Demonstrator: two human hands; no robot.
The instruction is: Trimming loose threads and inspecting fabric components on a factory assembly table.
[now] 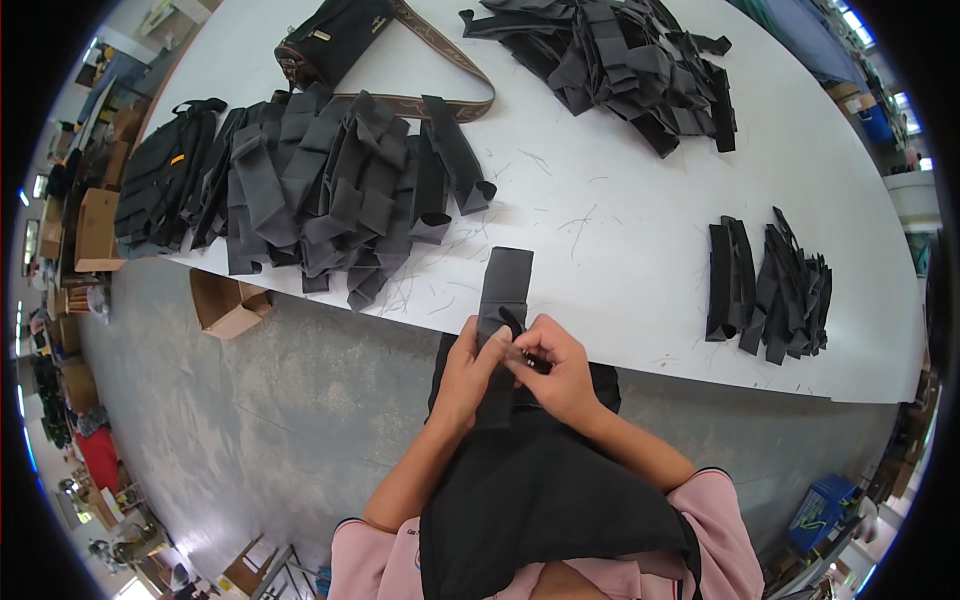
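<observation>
black fabric strip (507, 275) — long axis near to far, far end over near edge of white table (620, 260) | left hand (468, 378) nearer, clamped on its middle | right hand (565, 375) just right — fingers closed around small dark tool (536, 362)

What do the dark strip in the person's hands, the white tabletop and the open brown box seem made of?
Dark strip: probably fabric, matte, with flat folds and a cross crease; the exact fibre can't be told.
White tabletop: smooth and evenly coloured, perhaps laminate or painted board; its core isn't visible.
Open brown box: likely cardboard, dull and uncoated-looking, with stiff folded flaps.
</observation>
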